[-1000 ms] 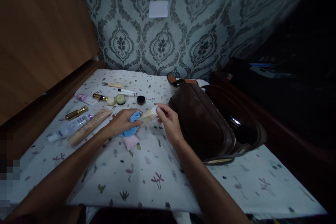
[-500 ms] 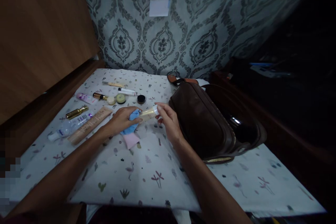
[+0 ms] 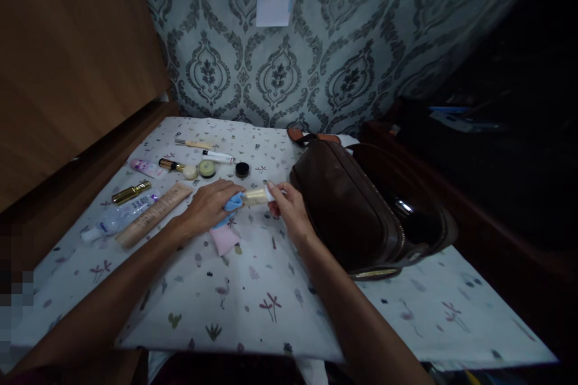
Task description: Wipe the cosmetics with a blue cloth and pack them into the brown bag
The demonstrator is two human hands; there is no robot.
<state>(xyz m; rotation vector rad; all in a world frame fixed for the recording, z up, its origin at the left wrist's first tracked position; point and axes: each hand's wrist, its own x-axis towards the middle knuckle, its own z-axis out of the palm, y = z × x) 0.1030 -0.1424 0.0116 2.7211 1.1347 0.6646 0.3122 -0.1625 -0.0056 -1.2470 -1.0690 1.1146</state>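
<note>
My left hand (image 3: 211,204) is closed on a blue cloth (image 3: 233,201), which is pressed around one end of a small pale-yellow tube (image 3: 256,195). By its white cap end, my right hand (image 3: 288,207) pinches the same tube, just left of a brown leather bag. Under the cloth a pink piece (image 3: 224,240) hangs down toward the tablecloth; whether it belongs to the cloth I cannot tell. A beige tube (image 3: 156,216) and a clear bottle (image 3: 120,216) lie beside my left wrist.
The brown bag (image 3: 347,204) stands on the patterned tablecloth (image 3: 244,295) at right. Beyond my left hand lie a gold tube (image 3: 130,192), a pink tube (image 3: 147,168), a white pen-like tube (image 3: 218,157), a green-topped jar (image 3: 207,169) and a black jar (image 3: 242,169). A wooden cabinet (image 3: 76,66) borders the left.
The pale-yellow tube has turned from tilted to nearly level. The cloth in my left hand has shifted slightly along it, while my right hand keeps hold of the cap end.
</note>
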